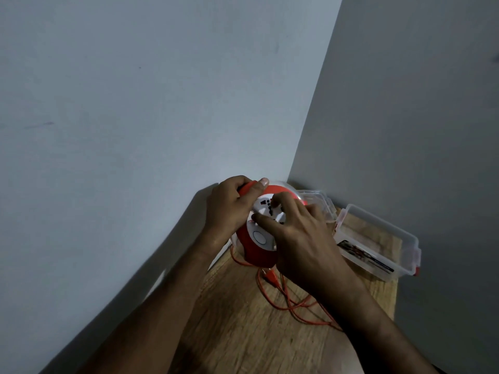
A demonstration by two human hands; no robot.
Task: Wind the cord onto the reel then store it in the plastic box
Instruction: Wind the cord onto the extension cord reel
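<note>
An orange and white cord reel (258, 252) with sockets on its white face is held up above the wooden table (243, 333). My left hand (232, 209) grips the reel's orange handle at the top left. My right hand (299, 233) lies over the white face, its fingers curled on the centre hub. The loose orange cord (294, 303) trails from under the reel across the table, partly hidden by my right forearm. The clear plastic box (383, 236) stands open at the right, by the wall.
The box's clear lid (320, 201) lies behind the reel in the corner. A dark flat item (361, 255) lies inside the box. Grey walls close in on the left and right. The table's right edge runs just past the box.
</note>
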